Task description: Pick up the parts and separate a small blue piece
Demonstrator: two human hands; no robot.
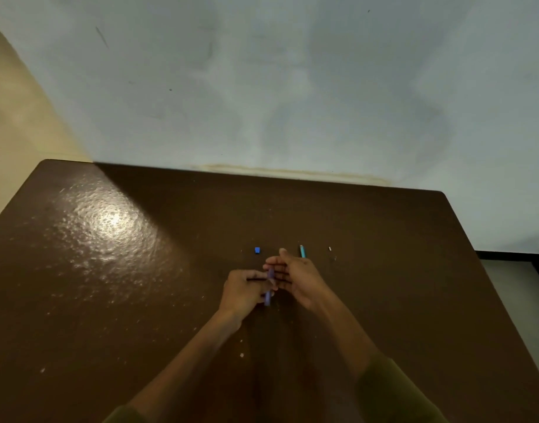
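Low over the table [109, 270], left hand [242, 290] grips a purple pen [269, 286]; right hand [295, 277] hovers beside, fingers straight.

I note the worktop [109, 270] set against the wall [292, 87] at its far edge. My two hands meet above its middle, the left hand [244, 290] just left of the right hand [295, 277], fingertips close together. A pen barrel [269, 286] stands between them, held by the left hand, with a thin rod [256, 279] crossing it sideways. Beyond the hands, on the worktop, a small cap [257, 250] lies to the left; a second pen [302, 251] lies just behind the right hand; a tiny piece [330, 248] lies further right, well apart from the rest.
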